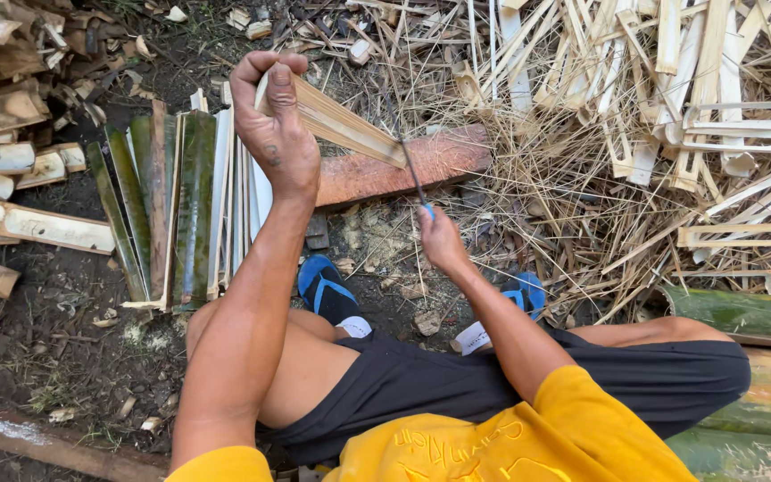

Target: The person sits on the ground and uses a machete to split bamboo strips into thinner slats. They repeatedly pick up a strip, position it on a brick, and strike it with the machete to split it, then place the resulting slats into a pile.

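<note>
Ground surface: bare dark earth [64, 303], littered with bamboo.
We note green split bamboo slats [171, 205] at centre left, a reddish wood block [421, 165] at upper centre, pale strips and shavings [635, 134] heaped upper right, cut offcuts [11, 161] at left.

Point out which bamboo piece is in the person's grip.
The pale split bamboo strip, gripped by the left hand and slanting to the reddish block. The green slats lie untouched on the ground.

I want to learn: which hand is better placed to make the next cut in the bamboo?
Probably the right hand: it holds the knife at the bamboo strip. The left hand grips that strip.
</note>
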